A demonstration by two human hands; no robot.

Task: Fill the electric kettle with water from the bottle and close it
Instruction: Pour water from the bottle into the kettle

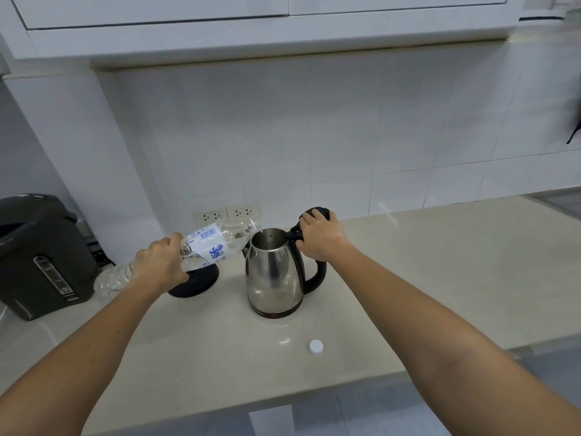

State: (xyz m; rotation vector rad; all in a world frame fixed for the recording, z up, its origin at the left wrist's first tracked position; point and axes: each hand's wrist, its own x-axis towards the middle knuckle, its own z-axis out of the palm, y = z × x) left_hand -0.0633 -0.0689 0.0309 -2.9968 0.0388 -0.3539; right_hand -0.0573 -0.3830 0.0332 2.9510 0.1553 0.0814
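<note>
Two hands busy: left hand point(158, 265) wrapped round bottle point(213, 243), tilted, neck just over kettle point(275, 272) rim. Right hand point(322, 236) closed on handle top, holding lid point(317, 213) back, open. Kettle on surface point(408, 278), directly below both grips, off its base point(195, 283).

Risks, judged: neck off rim, so spill down steel wall; soft bottle crushed by squeeze, so surge; lid dropping onto neck if right grip slackens.

Count: one kettle, one bottle, one cap point(316, 346) near front edge, one base, one dispenser point(41, 256) beyond left grip.
</note>
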